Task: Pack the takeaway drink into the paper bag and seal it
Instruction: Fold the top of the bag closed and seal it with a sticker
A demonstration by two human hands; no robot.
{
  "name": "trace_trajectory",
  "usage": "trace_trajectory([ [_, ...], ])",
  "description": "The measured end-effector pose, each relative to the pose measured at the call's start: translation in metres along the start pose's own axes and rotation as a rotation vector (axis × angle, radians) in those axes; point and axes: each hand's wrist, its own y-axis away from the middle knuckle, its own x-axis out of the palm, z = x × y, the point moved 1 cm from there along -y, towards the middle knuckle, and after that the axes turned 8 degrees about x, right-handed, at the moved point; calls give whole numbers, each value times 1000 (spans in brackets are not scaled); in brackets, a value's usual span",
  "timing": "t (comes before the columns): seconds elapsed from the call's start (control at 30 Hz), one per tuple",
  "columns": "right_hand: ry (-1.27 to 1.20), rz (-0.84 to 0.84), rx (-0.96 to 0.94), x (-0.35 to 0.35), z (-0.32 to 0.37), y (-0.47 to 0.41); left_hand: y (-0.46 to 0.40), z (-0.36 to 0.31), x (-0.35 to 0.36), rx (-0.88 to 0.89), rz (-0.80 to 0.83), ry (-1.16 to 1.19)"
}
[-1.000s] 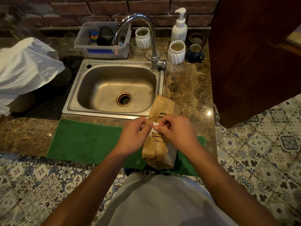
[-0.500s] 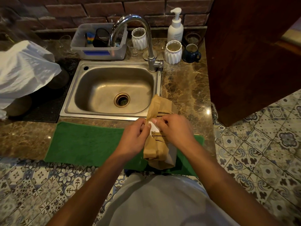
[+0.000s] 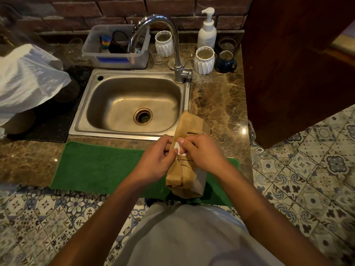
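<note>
A brown paper bag with its top folded over stands on the right part of a green mat, just in front of the sink. The drink is hidden inside it. A small white sticker sits over the bag's fold. My left hand and my right hand meet at that fold, fingertips pinching the white sticker from both sides. Both hands cover the middle of the bag.
A steel sink with a tall tap lies behind the bag. Behind it stand a plastic tub, two white ribbed cups, a blue mug and a pump bottle. A white plastic bag lies left; a wooden cabinet stands right.
The hands stay together at the bag's fold and have shifted slightly upward along it. The white sticker shows more plainly between the fingertips. The bag has not moved.
</note>
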Motion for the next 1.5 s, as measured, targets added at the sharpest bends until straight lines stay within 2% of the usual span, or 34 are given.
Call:
trace_trajectory([
  [0.13, -3, -126, 40, -11, 0, 0, 2, 0, -3, -56, -10, 18],
  [0.23, 73, -171, -36, -12, 1, 8, 0, 0, 0, -91, -48, 29],
  [0.4, 128, -356, -166, -4, 0, 34, -4, 5, -1, -130, -113, 14],
  [0.47, 233, -326, -200, 2, 1, 42, -6, 5, 1, -118, -118, 9],
  [0.57, 400, -177, -148, 11, -1, 47, -8, 3, 1, -115, -124, 58],
  [0.7, 415, -52, -123, 17, -10, 47, -9, 1, -1, -89, -112, 98],
  [0.9, 356, -65, -26, 21, -9, 52, -6, -1, 3, -59, -83, 19],
  [1.13, 332, -51, -34, 28, -13, 55, -9, -2, 2, -11, -84, -63],
  [1.33, 283, -80, -55, 20, -4, 59, -7, -5, 9, -60, -147, -25],
  [1.5, 245, -37, -59, 28, -4, 66, -8, -5, 6, -102, -201, -1],
])
